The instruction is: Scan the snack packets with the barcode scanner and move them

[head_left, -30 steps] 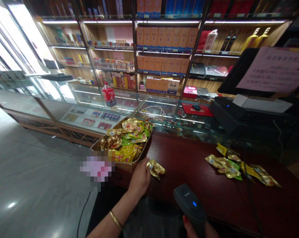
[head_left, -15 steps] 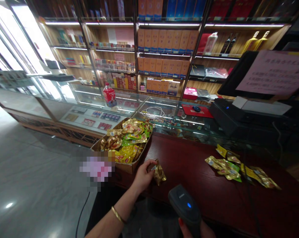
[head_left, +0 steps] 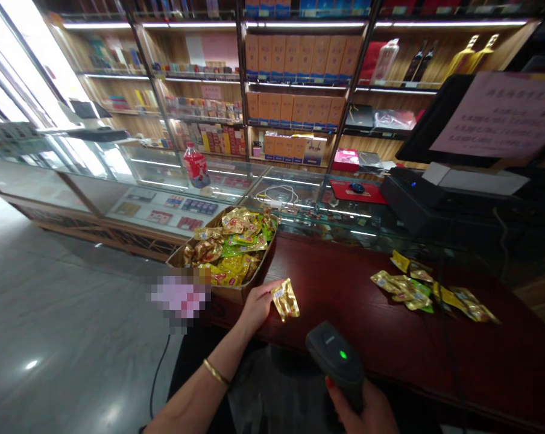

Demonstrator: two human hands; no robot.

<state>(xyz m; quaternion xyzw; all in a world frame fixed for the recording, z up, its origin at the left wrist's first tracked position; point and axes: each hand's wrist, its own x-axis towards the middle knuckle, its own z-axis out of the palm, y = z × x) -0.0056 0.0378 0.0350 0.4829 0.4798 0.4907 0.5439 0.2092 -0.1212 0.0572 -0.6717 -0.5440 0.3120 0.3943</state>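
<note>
Pinched in my left hand (head_left: 255, 310) is a gold foil snack packet (head_left: 285, 299), its flat face turned up, above the dark red wooden counter (head_left: 327, 271). My right hand (head_left: 363, 410) grips a black barcode scanner (head_left: 336, 355) with a green light lit on its top. The scanner's head points toward the packet, with a gap between them. Just beyond my left hand stands a cardboard box (head_left: 229, 293) heaped with gold, yellow and green packets (head_left: 236, 247). Several more loose packets (head_left: 403, 291) lie on the counter to the right.
A glass display counter (head_left: 227, 187) runs behind, bearing a red bottle (head_left: 195, 166), a white cable (head_left: 277, 196) and a mouse (head_left: 357, 187) on a red mat. A monitor (head_left: 475, 120) with a paper sheet stands at right. A dark cable (head_left: 451, 343) hangs across the counter's right side.
My left hand has turned the gold packet so its face lies flatter and lifted it slightly. The scanner's light went from blue to green. The view has tilted down a little.
</note>
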